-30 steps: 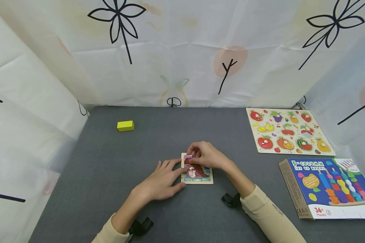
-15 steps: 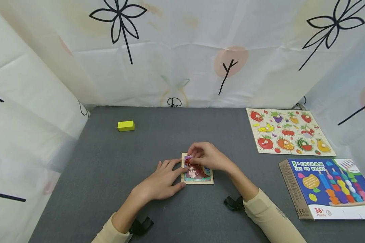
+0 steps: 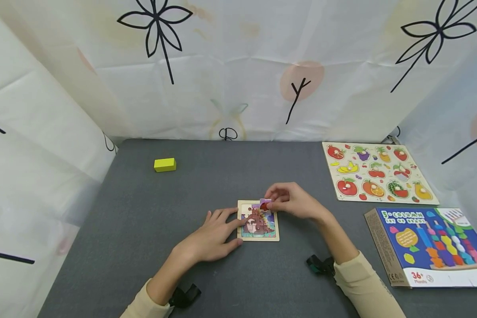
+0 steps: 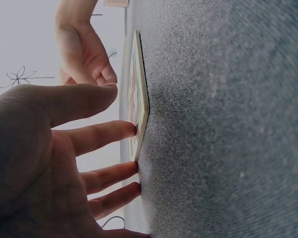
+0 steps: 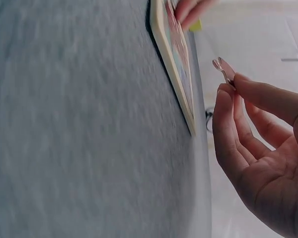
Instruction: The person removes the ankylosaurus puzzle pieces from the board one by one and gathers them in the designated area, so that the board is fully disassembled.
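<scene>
A small wooden jigsaw puzzle (image 3: 258, 239) in a pale frame lies on the grey table, its picture mostly brown with teal and purple. Bare wood shows at its upper left. My left hand (image 3: 212, 236) rests at its left side with straight, spread fingers, some touching the frame and picture. Between thumb and fingertips, my right hand (image 3: 296, 201) pinches a purple and red puzzle piece (image 3: 264, 204) over the puzzle's upper right corner. In the right wrist view the puzzle piece (image 5: 225, 71) is held clear of the board, seen nearly edge-on.
A yellow block (image 3: 164, 165) sits at the back left of the table (image 3: 198, 176). On the right lie a fruit peg board (image 3: 363, 172) and, nearer, a blue toy box (image 3: 433, 247). Patterned white cloth (image 3: 238, 79) hangs behind and at the sides.
My right hand has lifted the puzzle piece from the upper left of the puzzle and carried it right, baring the wood there. The left hand has stayed in place.
</scene>
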The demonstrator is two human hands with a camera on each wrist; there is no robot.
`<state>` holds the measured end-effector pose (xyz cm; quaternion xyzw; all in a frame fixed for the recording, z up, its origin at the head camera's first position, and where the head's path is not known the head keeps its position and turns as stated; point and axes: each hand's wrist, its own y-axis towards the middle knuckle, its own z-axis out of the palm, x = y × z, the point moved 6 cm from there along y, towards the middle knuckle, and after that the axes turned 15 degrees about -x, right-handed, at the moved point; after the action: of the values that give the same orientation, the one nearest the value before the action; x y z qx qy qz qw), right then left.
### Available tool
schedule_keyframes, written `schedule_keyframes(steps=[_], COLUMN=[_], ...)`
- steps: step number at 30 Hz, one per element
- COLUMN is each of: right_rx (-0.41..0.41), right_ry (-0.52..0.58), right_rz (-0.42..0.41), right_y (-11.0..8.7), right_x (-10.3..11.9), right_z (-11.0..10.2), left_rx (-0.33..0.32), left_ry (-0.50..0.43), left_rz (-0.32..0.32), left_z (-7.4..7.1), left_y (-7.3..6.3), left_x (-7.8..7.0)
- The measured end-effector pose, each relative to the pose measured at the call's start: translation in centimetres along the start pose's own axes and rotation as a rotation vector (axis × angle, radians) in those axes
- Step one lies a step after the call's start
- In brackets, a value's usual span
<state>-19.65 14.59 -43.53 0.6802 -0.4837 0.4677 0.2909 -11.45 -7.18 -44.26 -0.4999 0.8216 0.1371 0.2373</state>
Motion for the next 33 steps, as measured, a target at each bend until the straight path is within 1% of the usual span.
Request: schedule_keyframes(steps=[5,9,15,22,27,33], right_rx=[-0.013,-0.044,-0.094,-0.120,-0.144,-0.182], right_ry=[0.005,-0.015,-0.062,-0.135,-0.183,-0.227], right_rz=[0.008,-0.003,0.018,0.028,0.015,0.029], right_y=[-0.1,-0.2,-0.1,0.1,0.3,0.6], right_x=[-0.8,-1.4,-2.5,-3.1,-3.0,-2.9], right_z=[-1.7,-3.2,-4.6,-5.1,-5.0,-4.8], left_rx=[-0.003,-0.005,-0.012,-0.016,-0.016,-0.018], left_ry=[-0.003,-0.006,-0.018,-0.021,-0.020,-0.023], left_rz=[-0.002,-0.006,-0.006,0.006,0.006,0.002], left_z=[0.0,0.1,0.0,0.1,0.1,0.0], left_y=[0.0,-0.1,-0.1,-0.1,-0.1,-0.1], left_x=[0.0,0.0,0.0,0.0,0.0,-0.1])
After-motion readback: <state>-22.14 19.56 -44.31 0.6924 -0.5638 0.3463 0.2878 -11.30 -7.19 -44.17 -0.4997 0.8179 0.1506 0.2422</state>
